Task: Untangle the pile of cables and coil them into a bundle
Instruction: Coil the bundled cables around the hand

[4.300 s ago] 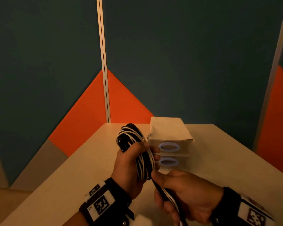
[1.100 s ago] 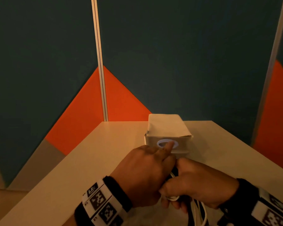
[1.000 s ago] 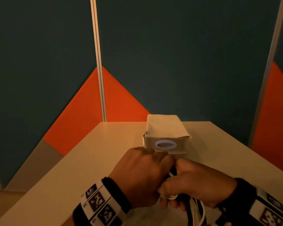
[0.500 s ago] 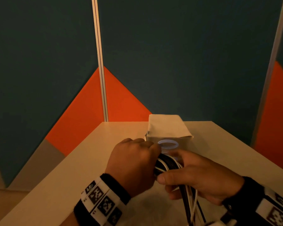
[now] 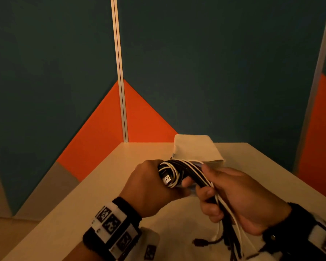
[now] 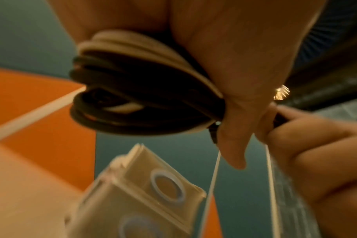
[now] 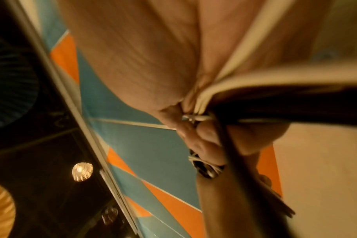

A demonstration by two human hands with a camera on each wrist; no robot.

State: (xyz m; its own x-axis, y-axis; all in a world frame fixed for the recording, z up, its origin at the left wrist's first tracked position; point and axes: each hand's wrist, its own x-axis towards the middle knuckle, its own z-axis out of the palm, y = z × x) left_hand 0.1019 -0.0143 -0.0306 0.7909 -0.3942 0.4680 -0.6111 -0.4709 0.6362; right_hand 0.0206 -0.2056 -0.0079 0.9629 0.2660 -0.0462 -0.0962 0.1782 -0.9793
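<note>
A bundle of black and white cables [image 5: 179,171] is held above the table between both hands. My left hand [image 5: 151,187] grips the looped end, where a USB plug [image 5: 167,179] faces up; the left wrist view shows the black and white loops [image 6: 132,96] sticking out of that fist. My right hand [image 5: 231,196] grips the strands just to the right, thumb on top. The loose cable tails [image 5: 231,240] hang down from it toward the table, one ending in a small dark plug [image 5: 198,242]. In the right wrist view the strands [image 7: 255,90] run blurred across the palm.
A cream box [image 5: 196,149] with blue rings on its front [image 6: 167,186] stands on the pale table [image 5: 102,185] just behind the hands. Teal and orange partition walls [image 5: 215,72] close the table's back and sides. The table's left edge runs diagonally beside my left wrist.
Both hands have lifted and drawn apart a little, and the coil now shows between them with the USB plug facing up. Earlier the left hand covered the cables.
</note>
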